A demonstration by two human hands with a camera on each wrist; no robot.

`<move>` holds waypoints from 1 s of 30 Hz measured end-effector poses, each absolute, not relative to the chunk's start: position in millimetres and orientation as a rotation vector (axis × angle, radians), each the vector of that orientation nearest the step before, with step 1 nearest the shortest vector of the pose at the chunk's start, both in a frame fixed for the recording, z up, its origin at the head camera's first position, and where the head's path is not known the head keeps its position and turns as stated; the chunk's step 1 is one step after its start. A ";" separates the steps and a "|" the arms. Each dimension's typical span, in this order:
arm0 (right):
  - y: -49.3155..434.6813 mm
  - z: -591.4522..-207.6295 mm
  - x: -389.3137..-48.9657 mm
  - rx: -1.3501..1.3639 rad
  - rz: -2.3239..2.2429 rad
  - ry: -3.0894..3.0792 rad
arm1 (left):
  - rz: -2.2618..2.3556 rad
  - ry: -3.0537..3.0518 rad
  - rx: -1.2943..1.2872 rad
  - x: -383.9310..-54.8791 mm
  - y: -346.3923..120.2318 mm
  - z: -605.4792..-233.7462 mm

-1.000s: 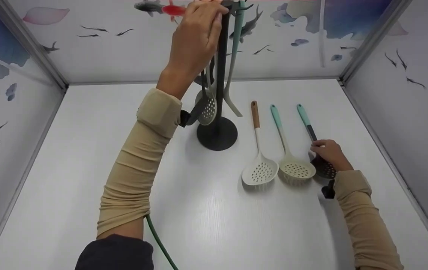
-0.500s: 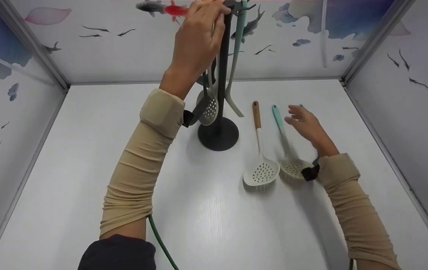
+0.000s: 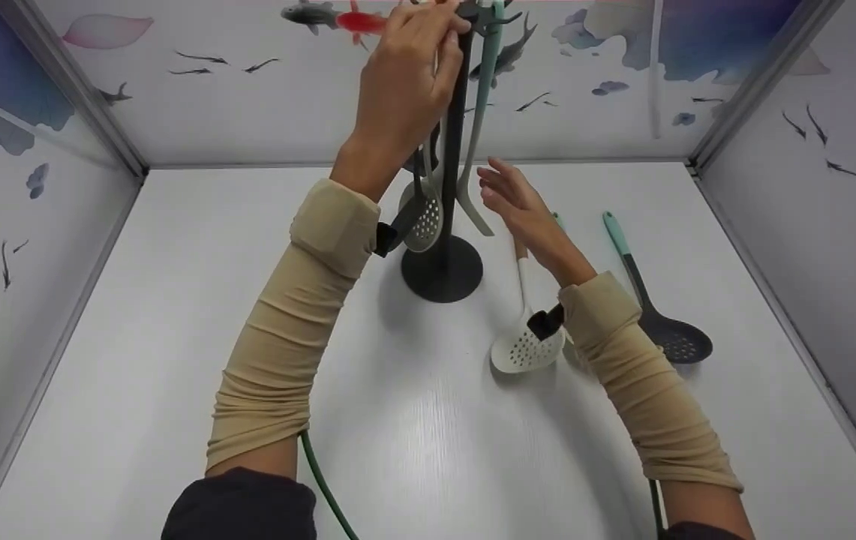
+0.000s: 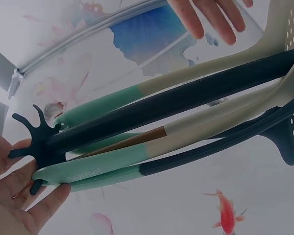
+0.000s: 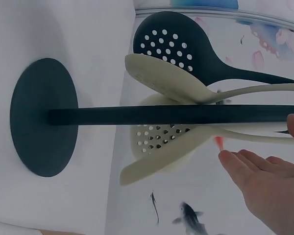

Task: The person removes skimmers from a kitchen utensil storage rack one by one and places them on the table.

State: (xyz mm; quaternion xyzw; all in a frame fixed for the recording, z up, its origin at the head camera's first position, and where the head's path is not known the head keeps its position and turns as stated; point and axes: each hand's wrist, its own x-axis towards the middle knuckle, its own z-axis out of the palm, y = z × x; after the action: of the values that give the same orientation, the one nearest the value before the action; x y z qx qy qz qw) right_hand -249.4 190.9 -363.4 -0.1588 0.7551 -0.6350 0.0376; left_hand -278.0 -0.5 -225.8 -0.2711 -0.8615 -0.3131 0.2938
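One black utensil stand (image 3: 443,277), one left hand (image 3: 409,82), one right hand (image 3: 529,216), two beige sleeves (image 3: 270,330). Lying down: one black skimmer (image 3: 664,330), one white skimmer (image 3: 525,354), one cream skimmer (image 3: 576,358). Hanging, overlapped: at least five utensils (image 5: 171,78), counting four mint handles (image 4: 112,100) and one brown handle (image 4: 137,138).

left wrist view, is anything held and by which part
The left grip holds the black rack by its hooked top; whether it pinches the nearest mint handle cannot be told. The right grip holds nothing.
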 end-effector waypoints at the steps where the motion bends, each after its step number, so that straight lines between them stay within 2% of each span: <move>1: 187.4 -362.8 -252.0 -0.492 -1.960 2.323 | -0.837 -2.291 -0.722 -277.9 -0.1 -225.9; 10: 176.6 -363.5 -264.5 -0.494 -2.071 2.336 | -0.856 -2.280 -0.719 -277.4 0.3 -227.9; 30: 190.8 -355.8 -252.6 -0.370 -2.132 2.483 | -0.828 -2.282 -0.713 -277.9 -0.5 -227.1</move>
State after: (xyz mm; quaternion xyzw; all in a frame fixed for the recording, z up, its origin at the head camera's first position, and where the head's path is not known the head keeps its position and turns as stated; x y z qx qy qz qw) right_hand -252.6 190.8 -355.8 -0.1119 0.7517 -0.6455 -0.0758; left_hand -277.9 -0.5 -227.1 -0.2686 -0.8602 -0.3122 0.3008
